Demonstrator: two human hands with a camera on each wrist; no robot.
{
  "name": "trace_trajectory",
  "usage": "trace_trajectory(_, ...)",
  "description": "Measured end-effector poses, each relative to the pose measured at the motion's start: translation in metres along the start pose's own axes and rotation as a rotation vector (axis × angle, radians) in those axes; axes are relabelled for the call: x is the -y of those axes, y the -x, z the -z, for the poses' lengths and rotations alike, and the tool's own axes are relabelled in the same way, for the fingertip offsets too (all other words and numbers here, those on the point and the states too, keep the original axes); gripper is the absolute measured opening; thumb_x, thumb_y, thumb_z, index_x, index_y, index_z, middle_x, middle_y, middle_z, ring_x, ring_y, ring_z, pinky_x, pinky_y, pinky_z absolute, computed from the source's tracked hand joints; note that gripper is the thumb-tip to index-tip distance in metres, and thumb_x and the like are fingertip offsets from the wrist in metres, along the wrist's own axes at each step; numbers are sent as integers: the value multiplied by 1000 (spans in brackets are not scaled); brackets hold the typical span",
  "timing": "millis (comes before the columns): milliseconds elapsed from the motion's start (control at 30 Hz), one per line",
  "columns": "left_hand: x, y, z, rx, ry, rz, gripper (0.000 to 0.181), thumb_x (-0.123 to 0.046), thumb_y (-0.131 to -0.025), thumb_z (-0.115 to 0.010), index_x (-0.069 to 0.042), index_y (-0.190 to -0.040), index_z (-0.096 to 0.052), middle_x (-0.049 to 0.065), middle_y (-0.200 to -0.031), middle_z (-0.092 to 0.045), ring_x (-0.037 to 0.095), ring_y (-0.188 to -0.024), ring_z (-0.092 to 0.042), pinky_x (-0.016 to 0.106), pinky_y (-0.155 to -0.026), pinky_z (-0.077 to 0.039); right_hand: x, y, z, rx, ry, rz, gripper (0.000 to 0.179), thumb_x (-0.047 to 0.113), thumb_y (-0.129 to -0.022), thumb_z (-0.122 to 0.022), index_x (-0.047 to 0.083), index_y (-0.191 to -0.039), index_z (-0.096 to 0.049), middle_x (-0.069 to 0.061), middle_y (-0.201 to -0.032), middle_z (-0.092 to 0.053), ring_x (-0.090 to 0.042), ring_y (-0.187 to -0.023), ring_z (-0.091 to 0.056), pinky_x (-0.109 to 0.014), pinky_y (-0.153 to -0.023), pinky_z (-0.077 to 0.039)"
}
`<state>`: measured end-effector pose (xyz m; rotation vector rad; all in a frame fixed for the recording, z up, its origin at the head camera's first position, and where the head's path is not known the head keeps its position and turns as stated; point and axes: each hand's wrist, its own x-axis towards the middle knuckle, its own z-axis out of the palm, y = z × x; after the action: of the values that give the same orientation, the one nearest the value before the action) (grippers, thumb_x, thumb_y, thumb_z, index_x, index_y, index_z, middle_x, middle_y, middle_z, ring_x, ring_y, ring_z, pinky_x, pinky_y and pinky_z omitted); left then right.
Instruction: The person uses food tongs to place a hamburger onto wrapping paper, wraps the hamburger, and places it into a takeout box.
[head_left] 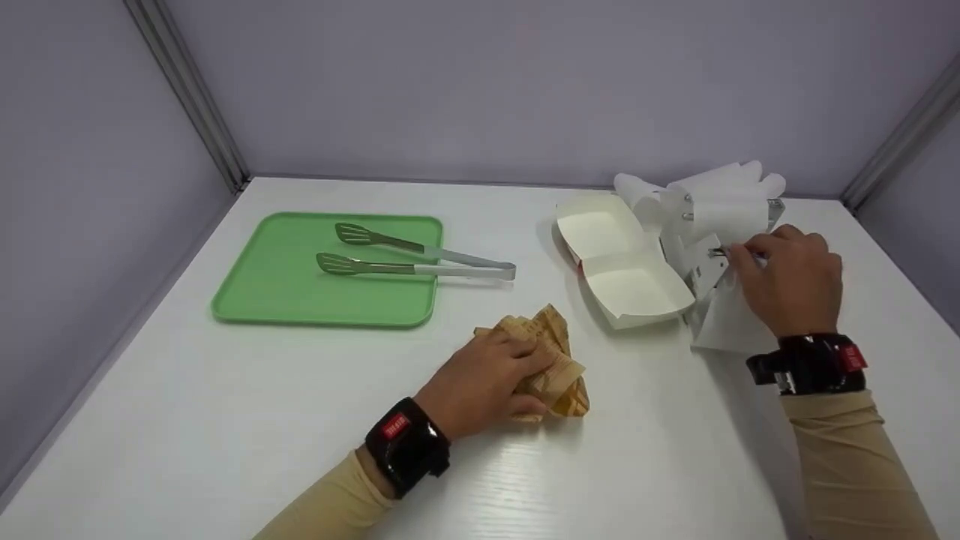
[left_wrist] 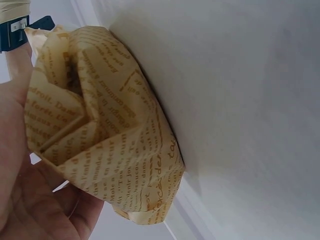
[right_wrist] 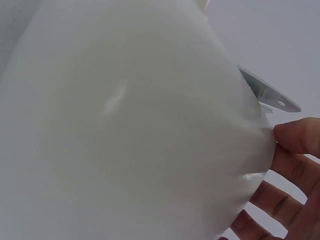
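Left hand curled round a newsprint-patterned paper bundle, front-left of the open takeaway carton: likely light, crushable, best cupped loosely. Right of the carton, the right hand pinches a white sheet by its edge; looks thin, slick, easily creased, rim-hold sensible. "Forêt" seems readable on the bundle; the red wristband label is illegible.

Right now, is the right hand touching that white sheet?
Touching. The right wrist view shows the right hand pinching the edge of the white sheet between thumb and fingers.
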<state>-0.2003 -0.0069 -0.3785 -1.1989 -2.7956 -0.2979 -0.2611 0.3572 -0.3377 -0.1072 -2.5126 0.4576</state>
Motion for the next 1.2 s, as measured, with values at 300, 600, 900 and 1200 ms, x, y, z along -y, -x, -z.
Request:
trace_trajectory(300, 0, 0, -1, -13, 1, -3, 62, -53, -89, -69, -22, -142, -60, 2, -142, -63, 22, -130, -57, 42, -114, -44, 4, 1, -2, -8, 6, -33, 36, 26, -99, -61, -7, -108, -73, -32, -111, -66, -50, -96, -53, -70, -88, -38)
trace_trajectory(600, 0, 1, 0, -17, 7, -1, 63, -54, -89, -68, -22, -143, -60, 2, -142, -63, 23, -130, -58, 43, -113, -45, 2, 0, -5, -24, -50, -66, 38, 28, -99, -60, -7, -107, -73, -30, -113, -65, -49, -102, -52, -70, -93, -35)
trace_trajectory(900, 0, 1, 0, -23, 3, -4, 62, -53, -89, -69, -22, -141, -61, 1, -141, -63, 23, -129, -59, 42, -112, -46, 2, -1, -6, 21, -71, -112, 42, 31, -101, -55, -6, -110, -72, -31, -114, -61, -51, -111, -49, -72, -98, -31)
trace_trajectory(1200, 2, 1, -1, -50, -4, -29, 60, -52, -88, -70, -21, -140, -62, 3, -138, -65, 24, -127, -60, 40, -109, -49, 5, 0, -8, -17, -53, -91, 37, 26, -102, -57, -6, -113, -71, -30, -116, -63, -50, -108, -51, -67, -95, -33)
